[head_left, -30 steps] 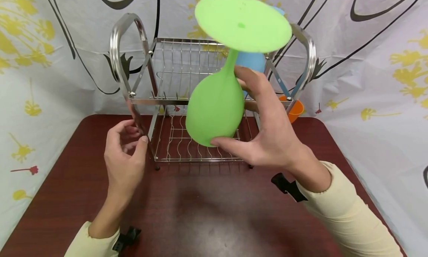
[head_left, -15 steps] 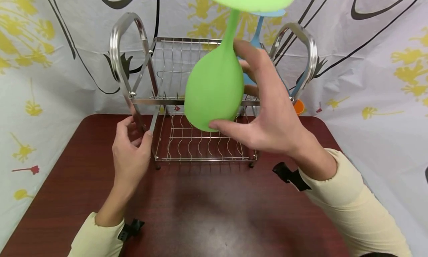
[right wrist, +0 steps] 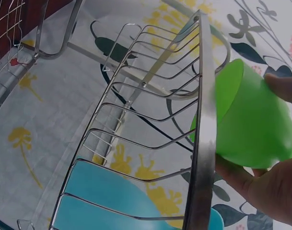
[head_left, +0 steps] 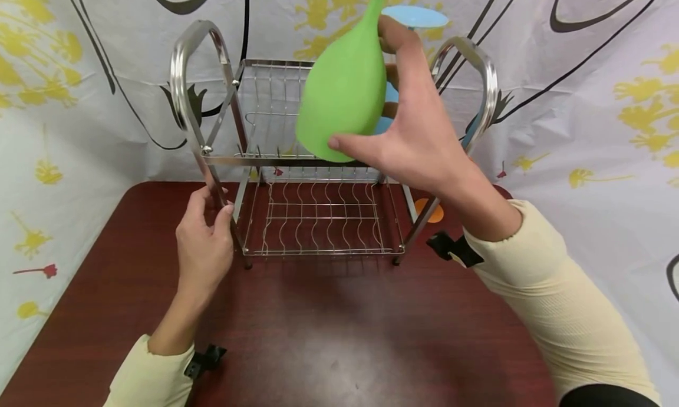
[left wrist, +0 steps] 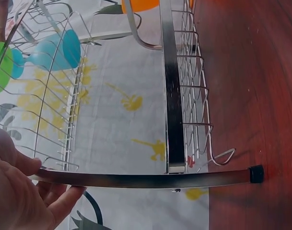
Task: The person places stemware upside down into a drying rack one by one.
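Observation:
My right hand holds a green wine glass upside down, thumb at its rim and fingers round the bowl. The glass is over the front of the upper tier of a metal dish rack; its foot is beyond the top of the head view. In the right wrist view the glass's open mouth is close to the upper front bar. My left hand grips the rack's left front leg between thumb and fingers. A blue wine glass stands upside down on the upper tier, partly hidden by my right hand.
An orange object shows behind the rack's right leg. The lower wire tier sits just above the dark red table. A patterned white sheet hangs behind and at both sides.
My right hand has raised the green wine glass from in front of the rack up to the upper tier, tilting it slightly. My left hand has closed round the rack's leg.

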A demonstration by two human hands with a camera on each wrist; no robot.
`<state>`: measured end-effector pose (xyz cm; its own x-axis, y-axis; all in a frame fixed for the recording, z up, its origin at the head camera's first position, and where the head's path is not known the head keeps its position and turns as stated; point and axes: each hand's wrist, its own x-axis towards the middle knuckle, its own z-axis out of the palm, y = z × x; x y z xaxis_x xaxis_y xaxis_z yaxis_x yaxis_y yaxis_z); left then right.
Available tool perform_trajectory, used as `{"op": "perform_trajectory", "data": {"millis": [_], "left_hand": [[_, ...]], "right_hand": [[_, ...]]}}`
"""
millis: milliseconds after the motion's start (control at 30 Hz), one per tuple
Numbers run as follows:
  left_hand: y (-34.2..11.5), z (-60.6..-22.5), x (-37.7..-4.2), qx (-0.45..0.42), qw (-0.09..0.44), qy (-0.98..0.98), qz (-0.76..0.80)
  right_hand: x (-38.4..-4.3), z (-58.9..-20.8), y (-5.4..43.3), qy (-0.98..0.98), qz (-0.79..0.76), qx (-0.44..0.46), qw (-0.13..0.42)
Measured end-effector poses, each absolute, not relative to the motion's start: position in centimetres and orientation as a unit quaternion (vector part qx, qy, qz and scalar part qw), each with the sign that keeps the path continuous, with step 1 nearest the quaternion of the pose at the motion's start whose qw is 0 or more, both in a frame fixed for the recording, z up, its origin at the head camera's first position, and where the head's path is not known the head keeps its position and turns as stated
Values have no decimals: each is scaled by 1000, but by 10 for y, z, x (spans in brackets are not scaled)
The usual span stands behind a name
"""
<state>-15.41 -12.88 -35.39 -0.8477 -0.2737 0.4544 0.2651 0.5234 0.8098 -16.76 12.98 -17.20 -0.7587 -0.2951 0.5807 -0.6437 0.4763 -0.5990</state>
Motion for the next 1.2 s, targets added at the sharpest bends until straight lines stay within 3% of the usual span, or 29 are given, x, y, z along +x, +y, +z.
{"op": "perform_trajectory", "data": {"millis": [333,733,1200], "left_hand": [[-134,-354,-155,-12,282,-835,-473],[-135,-354,-153,-18,281,-834,-475],[-141,-361,-161,-74,263,-752,-599]], "right_hand": [[-193,-165,121,-885,352,211,219],[-225,-165,112,-929,308,154,134],[-247,-179,107,-945,264,163,105]]}}
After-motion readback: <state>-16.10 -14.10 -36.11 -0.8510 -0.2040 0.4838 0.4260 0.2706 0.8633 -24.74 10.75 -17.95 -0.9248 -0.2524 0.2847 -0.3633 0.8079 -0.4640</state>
